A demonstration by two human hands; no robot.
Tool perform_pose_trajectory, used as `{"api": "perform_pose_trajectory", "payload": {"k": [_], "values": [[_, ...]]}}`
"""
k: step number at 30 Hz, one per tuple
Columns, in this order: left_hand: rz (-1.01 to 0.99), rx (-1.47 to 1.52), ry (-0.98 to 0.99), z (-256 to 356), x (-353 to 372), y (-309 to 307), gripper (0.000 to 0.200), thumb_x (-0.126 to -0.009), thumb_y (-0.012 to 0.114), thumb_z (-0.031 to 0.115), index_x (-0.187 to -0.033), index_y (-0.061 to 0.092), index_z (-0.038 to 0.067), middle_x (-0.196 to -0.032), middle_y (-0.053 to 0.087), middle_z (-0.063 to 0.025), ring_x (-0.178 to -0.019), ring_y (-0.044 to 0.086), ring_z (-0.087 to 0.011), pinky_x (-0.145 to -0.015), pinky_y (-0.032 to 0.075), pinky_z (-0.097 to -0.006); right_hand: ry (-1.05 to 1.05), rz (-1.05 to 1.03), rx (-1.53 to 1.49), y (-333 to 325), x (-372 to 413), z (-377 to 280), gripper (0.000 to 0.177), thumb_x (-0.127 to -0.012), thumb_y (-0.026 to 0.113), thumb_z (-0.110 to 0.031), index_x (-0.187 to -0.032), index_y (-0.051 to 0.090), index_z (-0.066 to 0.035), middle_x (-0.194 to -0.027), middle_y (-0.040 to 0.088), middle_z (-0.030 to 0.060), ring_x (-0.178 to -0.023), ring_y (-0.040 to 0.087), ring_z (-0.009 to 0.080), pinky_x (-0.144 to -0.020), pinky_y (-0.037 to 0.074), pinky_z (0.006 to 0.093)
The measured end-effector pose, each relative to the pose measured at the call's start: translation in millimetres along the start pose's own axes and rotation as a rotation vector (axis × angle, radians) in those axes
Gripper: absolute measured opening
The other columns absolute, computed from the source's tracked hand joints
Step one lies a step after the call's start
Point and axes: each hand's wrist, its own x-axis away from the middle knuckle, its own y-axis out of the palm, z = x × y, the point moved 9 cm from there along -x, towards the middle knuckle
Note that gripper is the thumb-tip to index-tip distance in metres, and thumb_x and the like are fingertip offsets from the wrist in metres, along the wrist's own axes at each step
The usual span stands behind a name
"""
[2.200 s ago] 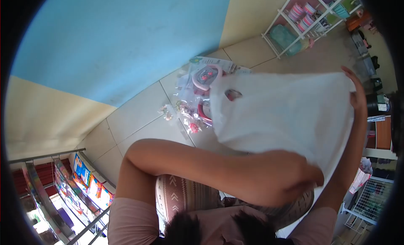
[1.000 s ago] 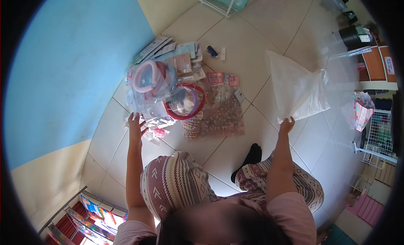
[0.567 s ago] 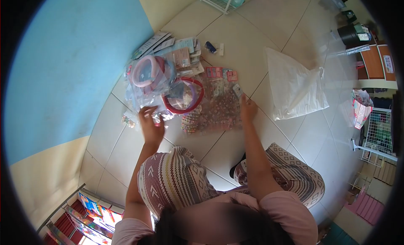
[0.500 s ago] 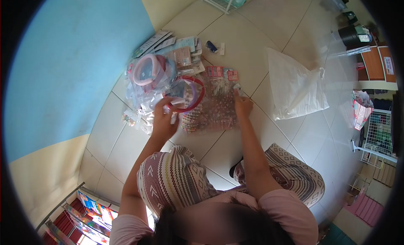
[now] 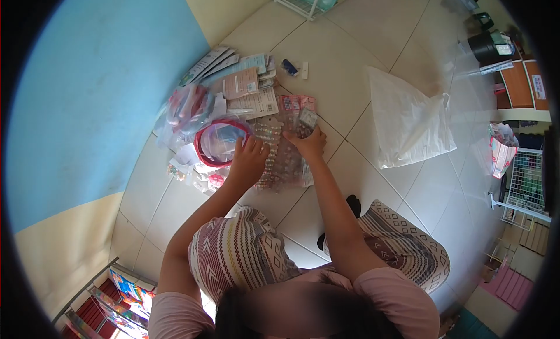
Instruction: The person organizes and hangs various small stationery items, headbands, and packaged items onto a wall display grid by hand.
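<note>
While the right hand [image 5: 311, 143] has thumb and fingers apart over the beaded packets [image 5: 283, 164], those lie between both hands, lengthwise away from the person; left hand [image 5: 248, 164]'s curled by the red headband [image 5: 199, 148], can't tell if it's gripping.

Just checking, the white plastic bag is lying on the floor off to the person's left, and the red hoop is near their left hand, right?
Not quite. The head view shows the white plastic bag lying on the floor off to the person's right. The red hoop is indeed near their left hand.
</note>
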Motion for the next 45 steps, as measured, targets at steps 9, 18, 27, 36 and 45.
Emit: {"api": "perform_pose_trajectory", "payload": {"k": [9, 18, 27, 36, 45], "values": [[-0.015, -0.037, 0.101, 13, -7, 20, 0.042, -0.076, 0.054, 0.015, -0.115, 0.056, 0.002, -0.134, 0.045, -0.0156, -0.124, 0.042, -0.0336, -0.108, 0.022, -0.0575, -0.097, 0.153, 0.006, -14, 10, -16, 0.127, -0.053, 0.084, -0.043, -0.146, 0.006, -0.009, -0.128, 0.037, 0.0273, -0.12, 0.041, 0.0412, -0.095, 0.04, 0.0498], [0.003, -0.016, 0.031, 15, -5, 14, 0.038, -0.079, 0.05, 0.016, -0.114, 0.058, 0.002, -0.135, 0.044, -0.0165, -0.129, 0.038, -0.034, -0.108, 0.02, -0.0589, -0.189, 0.4, -0.101, -51, -9, 22, 0.111, -0.061, 0.079, -0.04, -0.144, 0.015, -0.004, -0.124, 0.045, 0.0249, -0.117, 0.044, 0.0408, -0.096, 0.039, 0.0504], [-0.065, -0.036, 0.06, 25, -2, 33, 0.04, -0.08, 0.049, 0.018, -0.115, 0.057, 0.001, -0.133, 0.047, -0.0161, -0.132, 0.034, -0.0328, -0.109, 0.014, -0.0609, -0.048, 0.269, -0.205, -33, -36, 44, 0.078, -0.06, 0.078, -0.041, -0.118, 0.05, 0.004, -0.118, 0.054, 0.023, -0.114, 0.049, 0.0367, -0.095, 0.041, 0.0427], [-0.09, -0.044, 0.064, 23, -2, 35, 0.04, -0.079, 0.05, 0.018, -0.115, 0.057, 0.0, -0.132, 0.047, -0.0158, -0.131, 0.035, -0.032, -0.109, 0.013, -0.0609, -0.019, 0.226, -0.031, -6, -25, 22, 0.062, -0.054, 0.077, -0.021, -0.108, 0.056, 0.0, -0.108, 0.06, 0.0207, -0.101, 0.059, 0.0335, -0.087, 0.047, 0.0414], [-0.072, -0.035, 0.059, 22, 0, 36, 0.039, -0.079, 0.05, 0.017, -0.114, 0.057, 0.0, -0.131, 0.047, -0.0157, -0.131, 0.035, -0.0319, -0.11, 0.014, -0.0593, -0.041, -0.202, -0.238, 28, -41, 27, 0.047, -0.058, 0.075, -0.017, -0.097, 0.061, 0.004, -0.087, 0.067, 0.0184, -0.079, 0.065, 0.0288, -0.072, 0.05, 0.0341]]}}
